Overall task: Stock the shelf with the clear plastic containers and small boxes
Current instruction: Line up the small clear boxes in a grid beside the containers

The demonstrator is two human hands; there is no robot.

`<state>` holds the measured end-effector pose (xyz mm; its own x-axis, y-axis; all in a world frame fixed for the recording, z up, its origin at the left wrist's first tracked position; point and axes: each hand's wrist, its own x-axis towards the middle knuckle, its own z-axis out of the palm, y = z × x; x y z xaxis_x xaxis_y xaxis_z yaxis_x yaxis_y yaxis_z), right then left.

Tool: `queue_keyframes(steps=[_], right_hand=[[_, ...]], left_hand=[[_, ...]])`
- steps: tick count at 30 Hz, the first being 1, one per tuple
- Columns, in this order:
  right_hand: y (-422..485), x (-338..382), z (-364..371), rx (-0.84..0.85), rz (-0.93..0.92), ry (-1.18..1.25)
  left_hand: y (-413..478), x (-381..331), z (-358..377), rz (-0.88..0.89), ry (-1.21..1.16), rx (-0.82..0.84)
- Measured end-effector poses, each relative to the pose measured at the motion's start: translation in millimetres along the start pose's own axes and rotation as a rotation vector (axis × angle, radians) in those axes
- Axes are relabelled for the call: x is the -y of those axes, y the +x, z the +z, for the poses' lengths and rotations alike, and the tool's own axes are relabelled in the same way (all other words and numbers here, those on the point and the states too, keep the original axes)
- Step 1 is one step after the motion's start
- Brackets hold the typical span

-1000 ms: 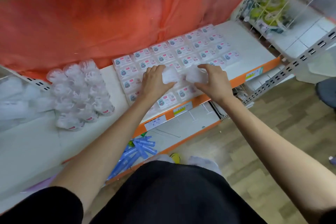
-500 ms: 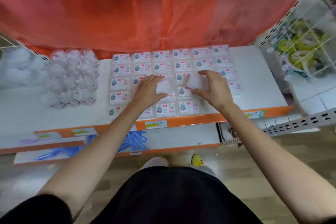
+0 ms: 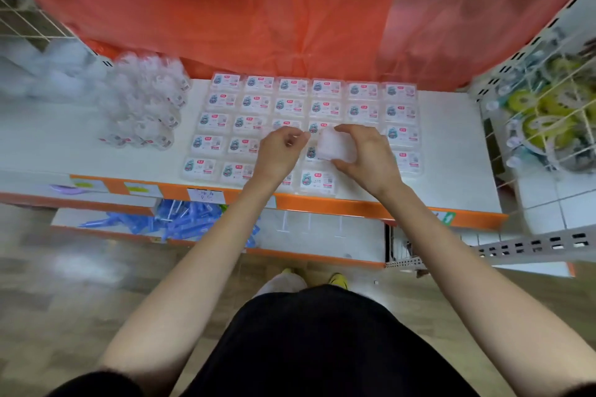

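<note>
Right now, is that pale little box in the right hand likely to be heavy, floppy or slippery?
Probably light: the right hand holds the clear box in a loose, curled grip. Likely stiff, as it looks blocky and undented between thumb and fingers. Its plastic looks smooth, so perhaps slippery.

Pretty clearly a shop aisle: a white metal shelf (image 3: 451, 145) edged in orange is fitted with price labels (image 3: 204, 195) along the front. It's stocked with neat rows of identical small boxes (image 3: 325, 89) and a heap of clear plastic containers (image 3: 145, 106). More packaged goods (image 3: 529, 100) are hung on a wire rack (image 3: 548, 137) alongside.
</note>
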<state>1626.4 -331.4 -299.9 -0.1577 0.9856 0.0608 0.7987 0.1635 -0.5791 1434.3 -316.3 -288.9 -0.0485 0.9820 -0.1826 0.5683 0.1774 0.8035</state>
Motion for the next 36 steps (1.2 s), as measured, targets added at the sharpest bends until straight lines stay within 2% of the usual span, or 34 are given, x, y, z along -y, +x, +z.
queue_keyframes(steps=[4, 7, 9, 11, 13, 16, 19, 23, 26, 32, 36], right_hand=[[-5.4, 1.4, -1.7, 0.022, -0.089, -0.002], [-5.7, -1.9, -2.3, 0.016, -0.114, 0.031], [-6.9, -3.6, -0.6, -0.026, -0.079, 0.154], [-10.3, -3.1, 3.4, -0.134, 0.032, 0.364], [-14.3, -1.6, 4.4, -0.233, 0.233, 0.617], [-21.3, -7.8, 5.5, -0.193, 0.43, 0.872], [-28.6, -17.1, 9.7, -0.134, 0.435, 0.837], [-30.9, -16.0, 6.0, -0.144, 0.434, 0.909], [-34.2, -17.3, 2.7, -0.186, 0.405, 0.969], [-43.5, -12.7, 8.4, -0.233, 0.278, 0.931], [-47.0, -8.6, 14.5, -0.218, 0.257, 0.929]], left_hand=[[-6.4, -9.0, 12.0, -0.233, -0.278, 0.186], [-7.3, -9.8, 16.8, -0.278, -0.455, 0.171], [-10.3, -9.4, 18.5, -0.275, -0.525, 0.157], [-12.6, -6.5, 20.6, -0.269, -0.554, 0.151], [-15.5, -4.8, 22.6, -0.278, -0.572, 0.148], [-17.7, 1.1, 24.0, -0.276, -0.558, 0.145], [-17.7, 4.2, 23.5, -0.245, -0.554, 0.153], [-16.2, 2.8, 21.2, -0.2, -0.576, 0.198], [-18.9, 0.5, 23.3, -0.251, -0.63, 0.265], [-19.6, -0.1, 22.0, -0.37, -0.763, 0.318], [-19.6, 0.4, 24.1, -0.373, -0.866, 0.233]])
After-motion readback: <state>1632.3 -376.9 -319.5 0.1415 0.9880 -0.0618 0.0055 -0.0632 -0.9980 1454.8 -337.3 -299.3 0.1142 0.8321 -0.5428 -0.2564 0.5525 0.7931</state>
